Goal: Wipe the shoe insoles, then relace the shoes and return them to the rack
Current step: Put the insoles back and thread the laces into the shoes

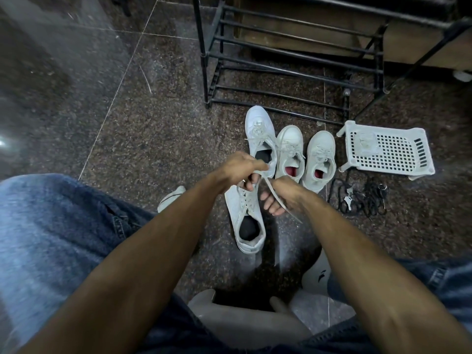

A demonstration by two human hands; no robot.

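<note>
Left knee: in blue denim, filling the lower left.
Floor: dark speckled stone tiles, carrying everything here.
Grey piece: just left of the near shoe; cannot tell whether cloth or insole.
Left hand: fingers curled, pinching one end of the lace above the near shoe.
Near shoe: white sneaker on the floor under both hands, dark insole showing in its mouth, toe toward the rack.
Far shoe: white, laced, dark inside, just beyond the left hand.
Lace: flat, pale, stretched between the hands, tail trailing across the right palm.
Right hand: fingers curled loosely round the lace, gripping it beside the near shoe.
Handling: lace soft, limp and light, likely to slip if held loosely; best pinched close to the stiff tip for threading. Shoe light, upper pliable, sole firm; best lifted by the heel collar.
Second pair: two pale sneakers side by side, red linings, laces in.
Rack: black bars, no shoes on the visible tiers.
Black laces: loose tangle on the floor, right of the shoes.
White basket: perforated plastic, near the rack foot; something pale and crumpled on it, too unclear to name.
</note>
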